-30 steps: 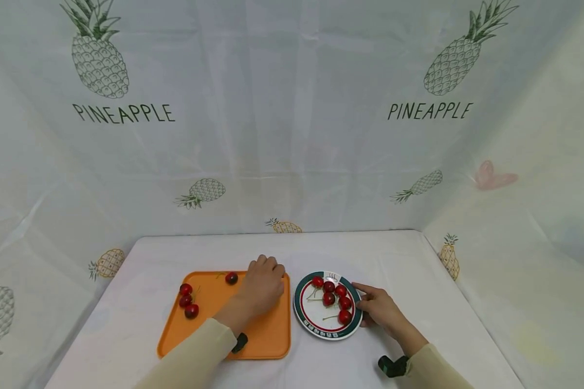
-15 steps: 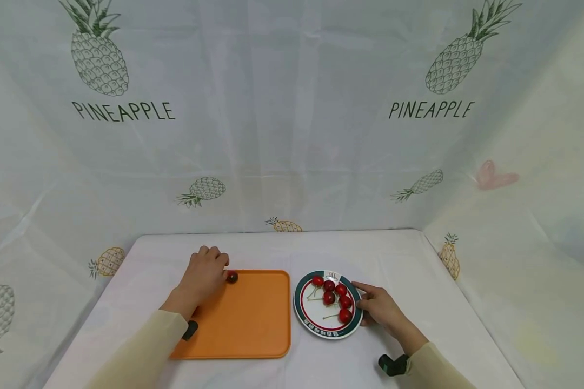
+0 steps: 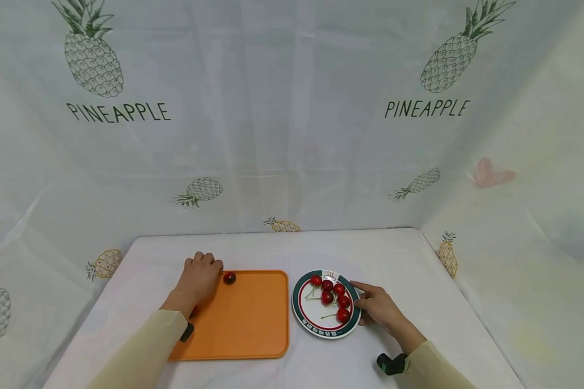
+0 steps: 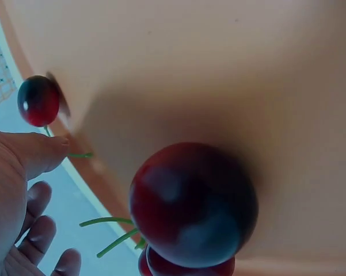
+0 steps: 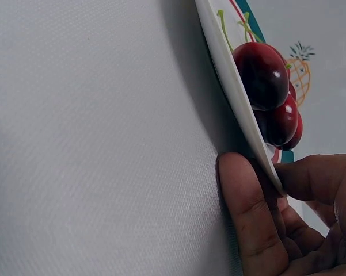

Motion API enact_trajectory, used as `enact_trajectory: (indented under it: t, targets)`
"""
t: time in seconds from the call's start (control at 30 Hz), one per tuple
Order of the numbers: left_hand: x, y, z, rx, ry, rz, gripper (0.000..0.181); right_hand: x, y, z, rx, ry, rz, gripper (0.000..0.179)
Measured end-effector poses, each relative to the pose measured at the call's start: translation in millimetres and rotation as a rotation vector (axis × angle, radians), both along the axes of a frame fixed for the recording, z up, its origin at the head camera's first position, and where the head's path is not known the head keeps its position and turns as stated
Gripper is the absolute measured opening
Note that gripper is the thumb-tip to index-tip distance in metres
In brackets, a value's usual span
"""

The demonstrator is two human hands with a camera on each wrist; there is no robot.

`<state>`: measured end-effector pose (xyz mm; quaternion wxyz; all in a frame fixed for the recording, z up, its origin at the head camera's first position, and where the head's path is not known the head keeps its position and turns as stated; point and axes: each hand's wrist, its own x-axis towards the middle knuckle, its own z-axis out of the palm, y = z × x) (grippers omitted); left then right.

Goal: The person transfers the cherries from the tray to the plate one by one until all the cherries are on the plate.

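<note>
My left hand [image 3: 201, 281] is over the back left corner of the orange tray [image 3: 253, 324], its thumb and fingertips at a dark red cherry [image 3: 230, 278]. In the left wrist view, the thumb [image 4: 43, 150] lies across that cherry's green stem [image 4: 80, 155], pinching it, with the other fingers loosely bent behind. A larger-looking dark cherry [image 4: 193, 204] lies close to the camera, others partly hidden beneath it. My right hand [image 3: 379, 308] grips the right rim of a round plate [image 3: 311, 324], thumb on top and a finger [image 5: 250, 213] underneath. Several stemmed cherries [image 3: 343, 315] lie on the plate.
The tray and plate stand side by side on a white-covered table [image 3: 316, 367]. A pale curtain [image 3: 282, 135] printed with pineapples hangs behind and at both sides. My left forearm [image 3: 141, 351] covers the tray's left edge in the head view.
My left hand has moved left from the tray's middle to its back left, now at the lone cherry's stem. My right hand and the plate have stayed in place.
</note>
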<state>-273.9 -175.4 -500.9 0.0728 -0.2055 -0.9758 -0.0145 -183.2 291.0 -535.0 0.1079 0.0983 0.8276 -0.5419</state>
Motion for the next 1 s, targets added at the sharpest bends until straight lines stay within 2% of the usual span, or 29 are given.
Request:
enact_trajectory:
  t: [0.3, 0.7, 1.0]
  targets:
    - [-0.2, -0.4, -4.7, -0.014, 0.000, -0.007, 0.016, -0.5, -1, -0.2, 0.013, -0.005, -0.015, 0.057]
    - [-2.9, -2.5, -10.5, 0.000, 0.003, 0.016, 0.010, 0.1, -2, 1.6, 0.009, 0.001, -0.004, 0.056]
    - [-5.3, -5.5, -16.1, 0.026, 0.012, 0.017, 0.016, 0.2, -3, 3.1, 0.006, 0.003, -0.004, 0.056]
